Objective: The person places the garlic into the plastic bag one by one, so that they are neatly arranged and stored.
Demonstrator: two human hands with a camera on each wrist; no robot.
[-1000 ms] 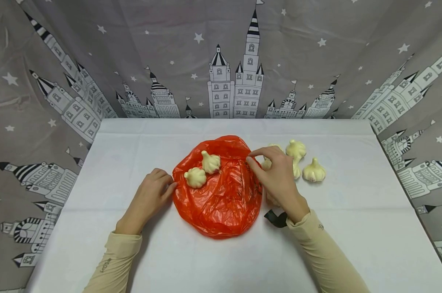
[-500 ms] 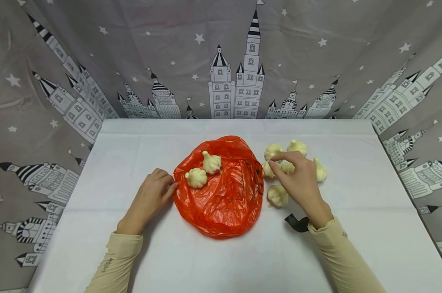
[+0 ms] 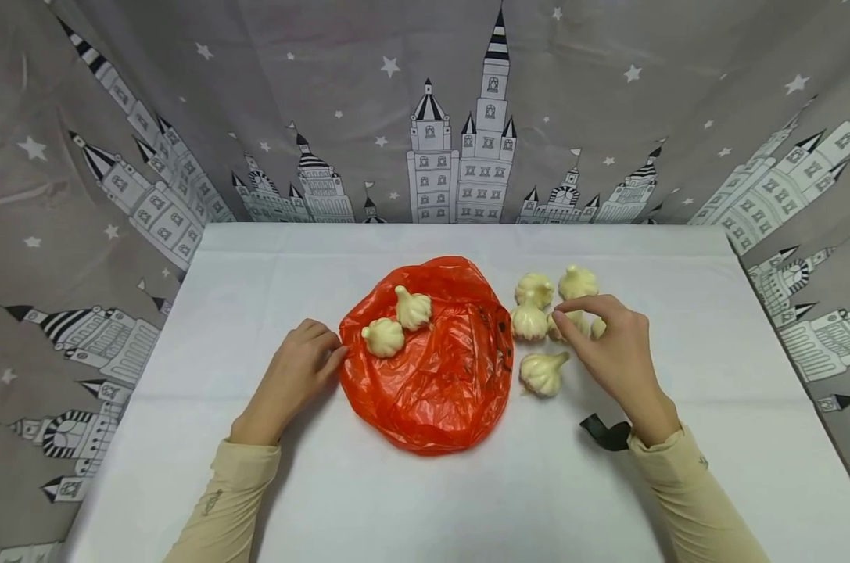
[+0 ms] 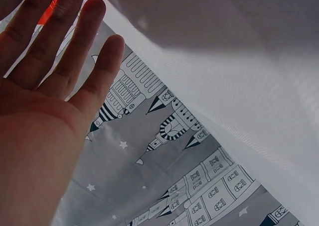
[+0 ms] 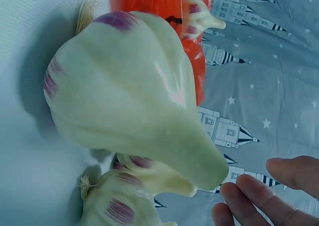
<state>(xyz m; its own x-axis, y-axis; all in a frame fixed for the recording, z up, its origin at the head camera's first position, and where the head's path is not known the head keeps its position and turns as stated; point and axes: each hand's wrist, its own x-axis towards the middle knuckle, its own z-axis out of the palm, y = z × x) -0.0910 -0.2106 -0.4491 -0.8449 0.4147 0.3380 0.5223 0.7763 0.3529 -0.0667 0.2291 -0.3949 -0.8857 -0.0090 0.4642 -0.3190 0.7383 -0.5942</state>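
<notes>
A red plastic bag (image 3: 439, 391) lies spread on the white table with two garlic bulbs, one bulb (image 3: 383, 338) near its left edge and another bulb (image 3: 413, 308) behind. My left hand (image 3: 298, 371) rests at the bag's left edge, touching it; the left wrist view shows its fingers mostly straight. My right hand (image 3: 620, 352) hovers to the right of the bag, thumb and fingers apart around nothing. Closest in the right wrist view is a large garlic bulb (image 5: 129, 86) with purple streaks. That bulb (image 3: 542, 374) lies just left of the right hand in the head view.
Several more garlic bulbs cluster right of the bag, including a bulb (image 3: 529, 320), a rear bulb (image 3: 533, 288) and a bulb (image 3: 578, 282). The right hand partly hides others. A black strip (image 3: 604, 432) shows by the right wrist. A grey castle-print curtain (image 3: 354, 94) surrounds the table.
My right hand has moved right from the bag's right edge to beside the loose garlic bulbs, uncovering several of them. The left hand has stayed at the bag's left edge.
</notes>
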